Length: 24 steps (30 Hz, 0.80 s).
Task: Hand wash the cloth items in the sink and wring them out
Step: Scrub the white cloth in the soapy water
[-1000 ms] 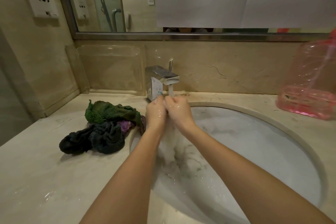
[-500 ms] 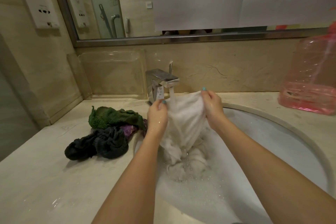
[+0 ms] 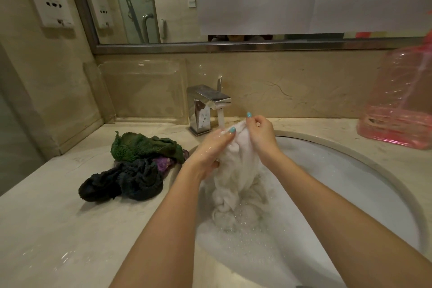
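Observation:
A wet white cloth (image 3: 238,170) hangs from both my hands over the white sink (image 3: 350,182), its lower end bunched in foamy water. My left hand (image 3: 210,149) grips the cloth's left side and my right hand (image 3: 259,134) pinches its top edge, close together under the running chrome faucet (image 3: 208,105). Water streams onto the cloth's top. On the counter left of the sink lies a pile of a green cloth (image 3: 142,146), a dark grey cloth (image 3: 121,181) and a purple cloth (image 3: 163,162).
A pink transparent plastic container (image 3: 399,105) stands on the marble counter (image 3: 70,229) at the far right. A clear acrylic tray leans against the backsplash behind the pile. A mirror spans the wall above.
One second ago my hands were pressed together under the tap. They then spread the white cloth out, and now have drawn closer again, gathering it under the stream.

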Motion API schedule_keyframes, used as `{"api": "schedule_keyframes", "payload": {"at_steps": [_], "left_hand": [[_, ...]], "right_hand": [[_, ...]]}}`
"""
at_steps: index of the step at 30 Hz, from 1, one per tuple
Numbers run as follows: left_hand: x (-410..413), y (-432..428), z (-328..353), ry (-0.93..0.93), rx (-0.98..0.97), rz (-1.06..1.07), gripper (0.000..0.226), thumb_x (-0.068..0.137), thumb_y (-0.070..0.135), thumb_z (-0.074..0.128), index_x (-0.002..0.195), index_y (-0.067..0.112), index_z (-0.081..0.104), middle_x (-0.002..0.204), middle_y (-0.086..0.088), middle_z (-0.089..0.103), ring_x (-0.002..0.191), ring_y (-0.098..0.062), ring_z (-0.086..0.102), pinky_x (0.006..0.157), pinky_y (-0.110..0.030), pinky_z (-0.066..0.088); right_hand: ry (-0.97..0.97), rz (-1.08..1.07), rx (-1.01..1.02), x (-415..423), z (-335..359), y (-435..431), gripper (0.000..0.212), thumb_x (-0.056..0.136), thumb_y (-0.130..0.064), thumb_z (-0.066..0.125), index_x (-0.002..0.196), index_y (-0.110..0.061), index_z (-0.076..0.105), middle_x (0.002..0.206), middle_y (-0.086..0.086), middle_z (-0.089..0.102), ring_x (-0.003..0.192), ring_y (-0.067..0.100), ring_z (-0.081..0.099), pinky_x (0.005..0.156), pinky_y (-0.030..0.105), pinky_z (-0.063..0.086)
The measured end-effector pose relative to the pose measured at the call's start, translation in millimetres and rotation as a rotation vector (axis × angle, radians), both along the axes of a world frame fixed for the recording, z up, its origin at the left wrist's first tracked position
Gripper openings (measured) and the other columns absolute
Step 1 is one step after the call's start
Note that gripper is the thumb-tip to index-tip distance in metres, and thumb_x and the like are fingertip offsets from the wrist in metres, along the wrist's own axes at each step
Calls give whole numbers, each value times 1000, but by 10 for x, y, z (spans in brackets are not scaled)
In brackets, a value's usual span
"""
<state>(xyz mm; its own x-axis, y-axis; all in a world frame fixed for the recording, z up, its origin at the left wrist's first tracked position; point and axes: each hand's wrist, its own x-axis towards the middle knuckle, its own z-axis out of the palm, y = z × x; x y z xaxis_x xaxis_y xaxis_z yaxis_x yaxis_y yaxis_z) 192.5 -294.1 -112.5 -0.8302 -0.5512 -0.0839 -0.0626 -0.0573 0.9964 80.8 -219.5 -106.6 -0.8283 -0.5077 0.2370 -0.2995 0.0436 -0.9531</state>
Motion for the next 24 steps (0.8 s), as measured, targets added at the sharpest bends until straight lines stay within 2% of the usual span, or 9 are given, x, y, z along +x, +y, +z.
{"api": "schedule_keyframes", "payload": {"at_steps": [2, 6, 8, 11, 15, 16, 18, 21, 24], "left_hand": [[-69, 36, 19, 91, -2, 165, 9, 97, 37, 57, 101, 29, 60, 105, -1, 66, 104, -22, 61, 85, -34, 48], [-144, 17, -1, 196, -131, 430, 9, 100, 20, 48, 93, 20, 55, 91, 0, 60, 88, -19, 59, 78, -33, 52], [-130, 33, -5, 201, -167, 461, 20, 101, 16, 45, 83, 20, 53, 79, 4, 55, 74, -13, 54, 67, -25, 47], [-156, 131, 1, 231, -41, 496, 35, 98, 18, 52, 63, 18, 54, 57, 5, 53, 62, -14, 48, 57, -27, 38], [-199, 343, 37, 208, -83, 376, 34, 94, 21, 58, 62, 15, 54, 56, 0, 48, 62, -15, 44, 58, -27, 32], [-190, 358, 65, 199, -84, 351, 32, 95, 22, 58, 64, 14, 54, 58, -1, 48, 63, -16, 44, 59, -27, 33], [-167, 296, 81, 171, -27, 348, 27, 95, 18, 56, 69, 12, 56, 62, -3, 49, 61, -15, 45, 54, -24, 34], [-78, 103, 25, 141, 82, 420, 30, 92, 3, 51, 64, 12, 50, 62, -2, 47, 58, -13, 41, 51, -24, 33], [-47, 94, 35, 166, 52, 446, 29, 93, 5, 52, 64, 11, 53, 59, -1, 49, 54, -12, 45, 47, -20, 34]], "right_hand": [[53, 4, 27, 49, -11, -1, 28, 102, -33, 44, 84, -14, 53, 72, -5, 51, 66, 8, 46, 57, 23, 35], [216, 97, -26, 361, -48, -73, 40, 101, -22, 46, 63, -11, 45, 59, -4, 40, 56, 11, 33, 55, 28, 26], [239, 130, -7, 520, -35, -117, 47, 100, -20, 46, 55, -12, 39, 53, -4, 35, 51, 11, 30, 50, 25, 24], [209, 15, 42, 544, 53, -154, 49, 100, -17, 44, 51, -20, 39, 52, -5, 41, 56, 16, 39, 52, 30, 28], [-159, -128, -43, 332, 100, -201, 42, 102, -25, 40, 67, -11, 57, 77, 11, 64, 78, 29, 60, 71, 35, 45], [-188, -133, -51, 329, 100, -183, 40, 102, -25, 40, 69, -11, 58, 80, 12, 65, 79, 29, 60, 71, 35, 45], [-51, -91, -33, 408, 76, -136, 40, 99, -16, 42, 59, -16, 49, 67, 4, 54, 68, 22, 49, 62, 30, 35], [157, 47, 14, 698, 47, -116, 46, 90, -7, 45, 49, -20, 30, 49, -5, 30, 54, 14, 27, 51, 30, 22], [94, 21, 43, 611, 49, -218, 42, 92, -8, 44, 52, -16, 41, 50, -4, 39, 51, 12, 33, 52, 30, 25]]}}
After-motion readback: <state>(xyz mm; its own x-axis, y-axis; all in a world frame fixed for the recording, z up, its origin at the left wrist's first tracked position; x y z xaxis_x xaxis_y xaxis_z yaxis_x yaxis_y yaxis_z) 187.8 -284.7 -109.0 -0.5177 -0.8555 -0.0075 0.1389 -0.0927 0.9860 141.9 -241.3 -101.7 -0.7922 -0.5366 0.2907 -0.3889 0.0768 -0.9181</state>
